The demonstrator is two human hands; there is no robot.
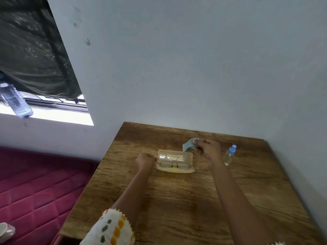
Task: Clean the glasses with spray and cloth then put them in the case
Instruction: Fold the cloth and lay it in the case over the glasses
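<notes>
A pale yellow glasses case (175,169) lies with its lid up on the wooden table (185,200). The glasses (174,165) rest inside it. My left hand (145,160) is closed at the case's left end, touching the lid's edge. Just behind the case, my right hand (208,148) pinches a light blue cloth (188,145) above the table. A small clear spray bottle (229,154) with a blue cap stands to the right of my right hand.
The table sits in a corner, with a white wall behind and to the right. A dark red mattress (39,188) lies left of the table. A plastic bottle (15,101) rests on the window ledge at far left.
</notes>
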